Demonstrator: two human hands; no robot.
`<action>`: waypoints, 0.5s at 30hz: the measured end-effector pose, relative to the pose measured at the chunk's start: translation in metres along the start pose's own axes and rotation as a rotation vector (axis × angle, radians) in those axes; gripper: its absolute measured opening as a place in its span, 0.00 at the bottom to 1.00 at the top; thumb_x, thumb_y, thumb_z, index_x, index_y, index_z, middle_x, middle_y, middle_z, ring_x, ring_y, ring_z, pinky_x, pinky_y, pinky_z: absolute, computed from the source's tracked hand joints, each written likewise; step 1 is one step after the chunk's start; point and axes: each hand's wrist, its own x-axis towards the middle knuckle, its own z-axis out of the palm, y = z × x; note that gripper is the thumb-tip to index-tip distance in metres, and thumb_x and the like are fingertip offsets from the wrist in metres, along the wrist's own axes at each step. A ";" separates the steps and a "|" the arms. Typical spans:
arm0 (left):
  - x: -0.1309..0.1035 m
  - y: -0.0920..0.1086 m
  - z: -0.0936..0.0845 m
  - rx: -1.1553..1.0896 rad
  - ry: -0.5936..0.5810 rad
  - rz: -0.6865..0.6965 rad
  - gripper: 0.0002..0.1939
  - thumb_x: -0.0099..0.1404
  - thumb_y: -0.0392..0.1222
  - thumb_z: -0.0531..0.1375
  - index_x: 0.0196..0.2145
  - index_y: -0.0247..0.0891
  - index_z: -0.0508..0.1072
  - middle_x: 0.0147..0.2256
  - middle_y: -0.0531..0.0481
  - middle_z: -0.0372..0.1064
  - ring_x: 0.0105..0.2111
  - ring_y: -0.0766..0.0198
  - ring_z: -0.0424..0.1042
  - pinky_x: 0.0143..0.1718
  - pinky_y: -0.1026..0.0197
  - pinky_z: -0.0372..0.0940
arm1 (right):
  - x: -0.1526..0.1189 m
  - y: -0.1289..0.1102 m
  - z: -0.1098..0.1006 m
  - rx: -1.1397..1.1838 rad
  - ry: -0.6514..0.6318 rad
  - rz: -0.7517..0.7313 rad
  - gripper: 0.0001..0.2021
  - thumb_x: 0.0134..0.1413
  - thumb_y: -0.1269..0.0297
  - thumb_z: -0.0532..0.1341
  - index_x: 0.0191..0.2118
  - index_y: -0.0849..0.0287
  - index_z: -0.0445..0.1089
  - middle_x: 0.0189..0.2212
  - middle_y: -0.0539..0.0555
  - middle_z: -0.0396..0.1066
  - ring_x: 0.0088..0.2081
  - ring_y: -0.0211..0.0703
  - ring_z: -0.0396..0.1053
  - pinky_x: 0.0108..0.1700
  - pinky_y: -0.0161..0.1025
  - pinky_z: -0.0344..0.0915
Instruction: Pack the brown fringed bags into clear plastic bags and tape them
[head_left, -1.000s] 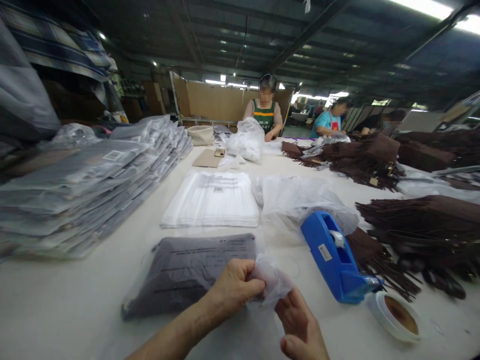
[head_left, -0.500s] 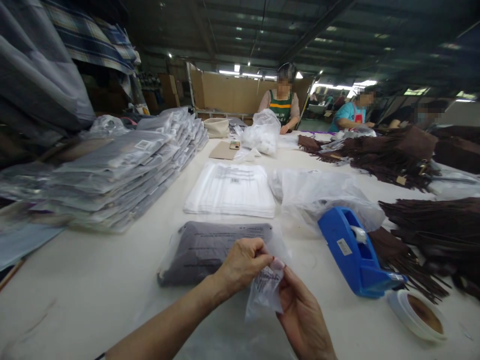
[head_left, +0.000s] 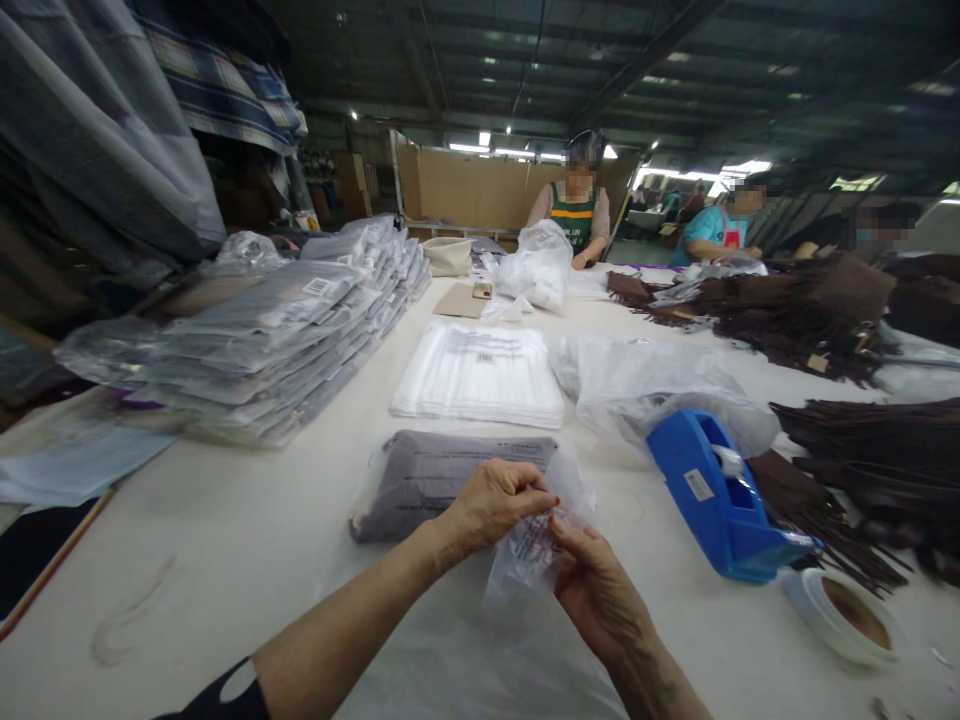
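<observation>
Leftward view shift: hands point(head_left: 491, 505), table point(head_left: 247, 560), hall point(head_left: 495, 85)

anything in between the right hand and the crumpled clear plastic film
Nothing visible: the right hand touches the crumpled clear plastic film. The blue plastic tape dispenser stands apart, to the right of both.

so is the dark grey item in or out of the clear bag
In. The clear bag covers the dark grey item, its black print showing across it, and reaches past its right edge.
</observation>
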 end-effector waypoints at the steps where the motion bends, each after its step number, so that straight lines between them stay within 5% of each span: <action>1: 0.000 -0.001 0.000 0.001 0.009 0.000 0.09 0.52 0.43 0.58 0.22 0.34 0.71 0.19 0.56 0.62 0.23 0.69 0.60 0.24 0.68 0.54 | 0.002 0.001 0.002 0.026 -0.006 -0.003 0.13 0.36 0.67 0.71 0.34 0.58 0.75 0.32 0.50 0.76 0.32 0.33 0.72 0.38 0.28 0.68; 4: -0.001 -0.003 0.000 0.020 0.059 -0.008 0.10 0.55 0.44 0.57 0.23 0.34 0.70 0.20 0.55 0.62 0.23 0.69 0.61 0.25 0.67 0.56 | 0.005 0.004 0.006 0.058 0.023 -0.012 0.12 0.36 0.67 0.71 0.33 0.58 0.76 0.34 0.50 0.76 0.35 0.34 0.73 0.41 0.28 0.69; 8: -0.026 -0.004 -0.015 0.066 0.100 -0.031 0.13 0.59 0.48 0.54 0.35 0.35 0.69 0.20 0.57 0.60 0.21 0.67 0.62 0.26 0.64 0.58 | -0.003 -0.003 0.000 0.051 0.250 -0.137 0.11 0.37 0.68 0.70 0.32 0.58 0.75 0.34 0.49 0.77 0.36 0.36 0.73 0.41 0.30 0.71; 12: -0.090 -0.015 -0.034 0.450 -0.130 0.206 0.19 0.56 0.49 0.62 0.41 0.35 0.68 0.38 0.46 0.69 0.40 0.57 0.66 0.43 0.55 0.59 | -0.028 -0.027 -0.020 0.064 0.474 -0.364 0.08 0.40 0.70 0.68 0.31 0.56 0.74 0.32 0.45 0.77 0.36 0.32 0.73 0.42 0.27 0.70; 15: -0.135 -0.031 -0.034 0.714 -0.260 0.265 0.24 0.53 0.50 0.65 0.43 0.36 0.66 0.43 0.43 0.66 0.43 0.54 0.63 0.45 0.53 0.58 | -0.050 -0.036 -0.034 -0.072 0.617 -0.584 0.08 0.39 0.67 0.69 0.30 0.56 0.74 0.32 0.46 0.77 0.36 0.34 0.73 0.41 0.28 0.71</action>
